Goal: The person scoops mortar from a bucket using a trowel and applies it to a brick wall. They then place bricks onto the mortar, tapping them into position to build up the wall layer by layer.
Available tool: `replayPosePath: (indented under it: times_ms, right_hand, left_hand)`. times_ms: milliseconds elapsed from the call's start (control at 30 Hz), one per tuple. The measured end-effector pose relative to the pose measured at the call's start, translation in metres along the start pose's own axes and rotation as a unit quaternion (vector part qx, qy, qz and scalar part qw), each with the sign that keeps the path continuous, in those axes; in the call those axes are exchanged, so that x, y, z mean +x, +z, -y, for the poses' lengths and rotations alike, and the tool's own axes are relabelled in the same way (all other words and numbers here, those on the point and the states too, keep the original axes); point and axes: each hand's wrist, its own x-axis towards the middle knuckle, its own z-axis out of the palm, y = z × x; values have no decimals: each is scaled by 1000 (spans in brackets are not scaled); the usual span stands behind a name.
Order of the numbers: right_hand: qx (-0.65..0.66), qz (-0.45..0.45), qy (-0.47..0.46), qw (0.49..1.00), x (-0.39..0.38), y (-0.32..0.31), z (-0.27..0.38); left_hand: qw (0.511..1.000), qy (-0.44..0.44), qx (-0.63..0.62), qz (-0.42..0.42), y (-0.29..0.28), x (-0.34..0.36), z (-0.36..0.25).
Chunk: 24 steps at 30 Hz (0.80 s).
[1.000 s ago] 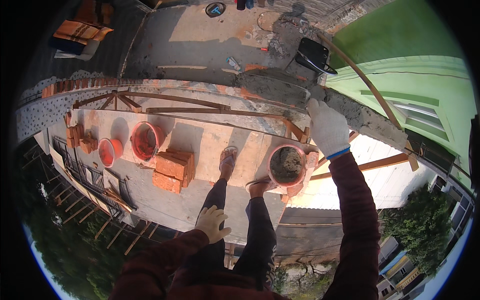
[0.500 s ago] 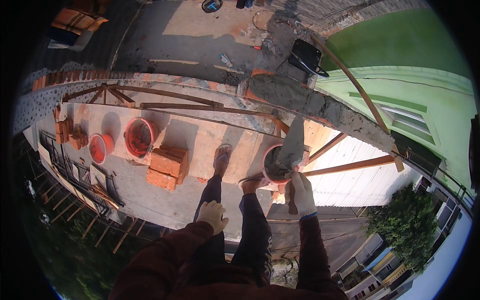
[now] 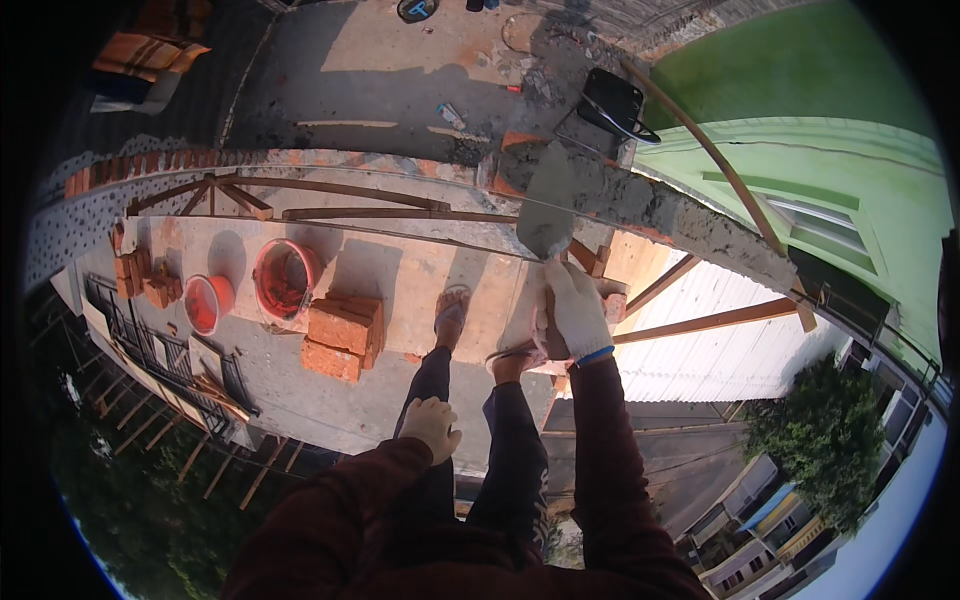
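My right hand, in a white glove, grips a trowel whose blade points forward at the wall top, where grey mortar lies over brick. That hand and trowel largely hide the red mortar bucket below. My left hand, also gloved, rests by my left thigh with fingers loosely bent and nothing in it. My sandalled feet stand on boards beside stacked bricks.
Two red buckets and more bricks are at left. Timber braces cross ahead. A black wheelbarrow and slanting pole stand near the green wall. Railings edge the raised platform, with treetops and roofs below.
My right hand dropped from the wall top to the mortar bucket, then moved forward again, swinging the trowel blade upward toward the wall. My left hand stayed by my thigh.
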Motion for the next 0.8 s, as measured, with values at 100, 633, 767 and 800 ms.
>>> replayPosePath:
  times_ms: [100,633,767,800]
  right_hand:
    - [-98,-6,-57,994,-1,11,19]
    - [102,5,-13,995,-1,77,-10]
    - [-192,-48,-130,972,17,52,-30]
    - [-268,-68,-178,944,16,37,-40]
  left_hand:
    - [1000,2,2,-18,3,-4,4]
    - [999,21,-17,-35,12,4,3]
    - [1000,8,3,-15,7,4,-2]
    - [1000,10,0,-12,8,6,-2]
